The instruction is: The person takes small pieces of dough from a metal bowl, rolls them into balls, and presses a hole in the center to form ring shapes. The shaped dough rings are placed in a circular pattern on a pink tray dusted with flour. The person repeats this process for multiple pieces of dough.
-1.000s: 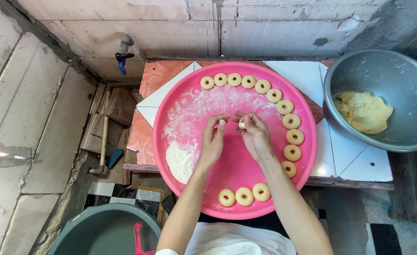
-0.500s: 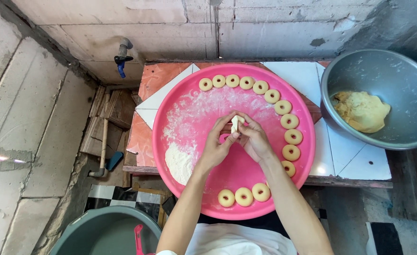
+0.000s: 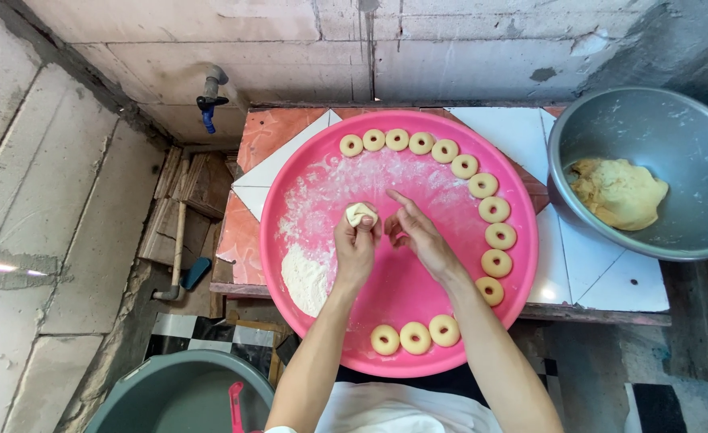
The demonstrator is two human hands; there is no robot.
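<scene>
My left hand (image 3: 356, 244) holds a small lump of pale dough (image 3: 360, 213) at its fingertips, above the middle of a big round pink tray (image 3: 290, 200). Just to the right, my right hand (image 3: 416, 232) is beside the lump with its index finger stretched toward it and nothing in its grip. Several ring-shaped dough pieces (image 3: 483, 185) lie along the tray's top and right rim, and three more dough rings (image 3: 415, 337) sit at the near edge. A heap of white flour (image 3: 306, 277) lies on the tray's left side.
A grey metal bowl (image 3: 675, 136) with a mass of yellowish dough (image 3: 618, 192) stands at the right on the tiled table (image 3: 594, 277). A tap (image 3: 208, 95) sticks out of the concrete wall at upper left. A grey tub (image 3: 169, 397) sits low at the left.
Both hands pinched the dough together before. Now the left hand alone holds it, raised slightly left, and the right hand has let go and drawn back with its finger out.
</scene>
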